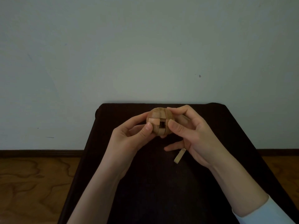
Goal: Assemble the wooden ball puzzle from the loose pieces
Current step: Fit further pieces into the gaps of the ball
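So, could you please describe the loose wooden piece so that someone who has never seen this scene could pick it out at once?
Start at the dark table against the pale wall. Both hands hold the wooden ball above it; look just below the right hand. The loose piece there is a short, pale, straight stick, the only wood apart from the ball.

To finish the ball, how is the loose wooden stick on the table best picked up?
Pinch the stick across its long sides near the lower free end, coming from above. Its upper end lies under the right hand, and it lies flat and narrow on the table.
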`<state>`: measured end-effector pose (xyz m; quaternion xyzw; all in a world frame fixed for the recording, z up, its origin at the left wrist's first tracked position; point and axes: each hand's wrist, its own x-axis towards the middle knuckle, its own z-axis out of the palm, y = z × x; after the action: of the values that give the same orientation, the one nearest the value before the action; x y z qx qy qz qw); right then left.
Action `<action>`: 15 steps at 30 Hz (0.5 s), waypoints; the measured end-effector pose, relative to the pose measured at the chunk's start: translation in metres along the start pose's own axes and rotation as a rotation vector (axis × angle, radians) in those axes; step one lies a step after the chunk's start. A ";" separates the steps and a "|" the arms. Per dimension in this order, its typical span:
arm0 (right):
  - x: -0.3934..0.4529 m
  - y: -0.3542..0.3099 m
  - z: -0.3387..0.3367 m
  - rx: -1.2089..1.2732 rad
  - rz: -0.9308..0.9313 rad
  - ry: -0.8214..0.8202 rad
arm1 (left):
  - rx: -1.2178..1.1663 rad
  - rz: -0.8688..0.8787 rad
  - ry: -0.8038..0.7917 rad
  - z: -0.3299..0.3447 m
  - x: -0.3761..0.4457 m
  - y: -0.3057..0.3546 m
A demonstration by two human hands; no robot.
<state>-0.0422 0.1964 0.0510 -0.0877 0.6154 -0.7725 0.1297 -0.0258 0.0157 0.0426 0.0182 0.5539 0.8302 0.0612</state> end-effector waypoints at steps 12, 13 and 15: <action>-0.001 -0.001 0.000 -0.032 -0.011 0.007 | -0.032 -0.026 0.039 0.000 0.001 0.004; -0.001 -0.001 0.001 -0.057 -0.018 0.015 | -0.034 -0.024 0.051 0.000 0.001 0.004; -0.001 -0.001 0.003 -0.106 -0.037 0.036 | -0.036 -0.029 0.066 -0.001 0.002 0.005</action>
<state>-0.0404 0.1941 0.0522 -0.0920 0.6559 -0.7426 0.0994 -0.0280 0.0131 0.0466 -0.0184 0.5408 0.8391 0.0552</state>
